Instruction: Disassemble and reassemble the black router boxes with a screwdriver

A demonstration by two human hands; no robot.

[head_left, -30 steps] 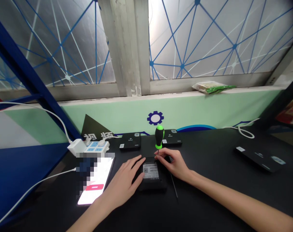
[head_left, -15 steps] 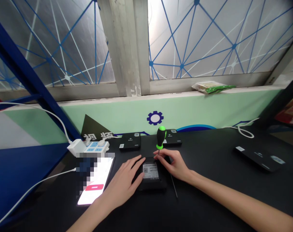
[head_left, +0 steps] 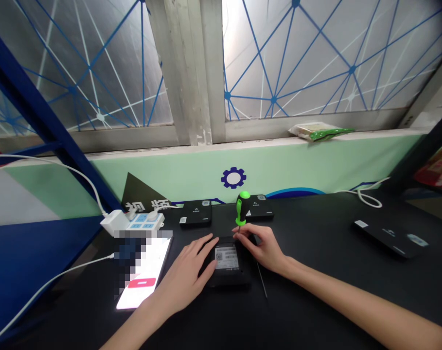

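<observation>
A small black box (head_left: 228, 274) with a white label on top lies on the black table (head_left: 315, 291) in front of me. My left hand (head_left: 186, 279) rests flat on the box's left side, fingers stretched out. My right hand (head_left: 262, 247) pinches the thin shaft of a screwdriver with a black and green handle (head_left: 241, 208), which stands upright with its tip at the box's far edge.
Two black boxes (head_left: 196, 213) (head_left: 260, 206) lie against the far wall, another (head_left: 392, 236) at the right. A lit phone (head_left: 144, 277) and a white power strip (head_left: 133, 223) with cables sit at the left. A thin rod (head_left: 261, 279) lies right of the box.
The screwdriver handle has tilted slightly to the right and back; both hands stay where they were on the box.
</observation>
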